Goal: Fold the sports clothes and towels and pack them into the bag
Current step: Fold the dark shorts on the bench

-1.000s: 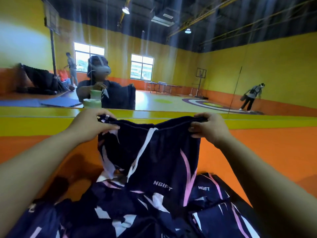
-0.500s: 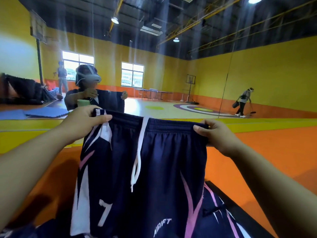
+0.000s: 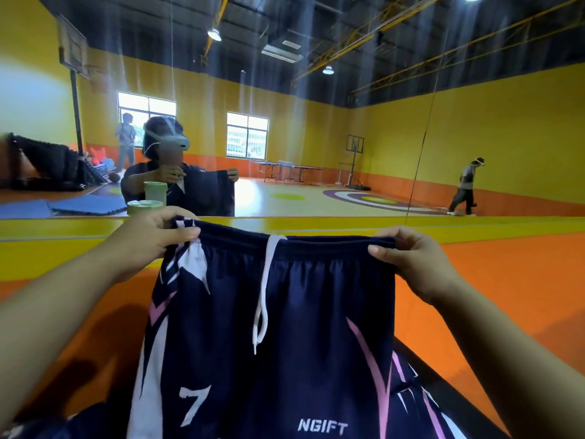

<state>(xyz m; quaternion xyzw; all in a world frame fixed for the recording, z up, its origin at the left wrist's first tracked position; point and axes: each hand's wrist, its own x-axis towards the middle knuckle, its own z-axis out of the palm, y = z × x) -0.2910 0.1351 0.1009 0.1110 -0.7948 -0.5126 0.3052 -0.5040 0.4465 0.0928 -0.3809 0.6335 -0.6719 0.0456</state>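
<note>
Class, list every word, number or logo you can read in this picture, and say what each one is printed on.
"7": white, low on the navy shorts, beside the white side panel.
"NGIFT": white, on the same shorts, near the bottom edge of the view.
Nothing else in the view can be read as text.

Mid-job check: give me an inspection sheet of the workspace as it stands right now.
Surface: orange floor, with a yellow strip at the mirror's foot.
Job's things: navy shorts held up by the waistband, white drawstring hanging; another navy garment lies below; no bag identifiable.
Clutter: green container by the mirror.
Grippers: left hand and right hand each pinch a waistband corner.
Cables: nothing seen.
Surroundings: mirror wall reflecting a yellow sports hall; another person mid-stride in the reflection.
</note>
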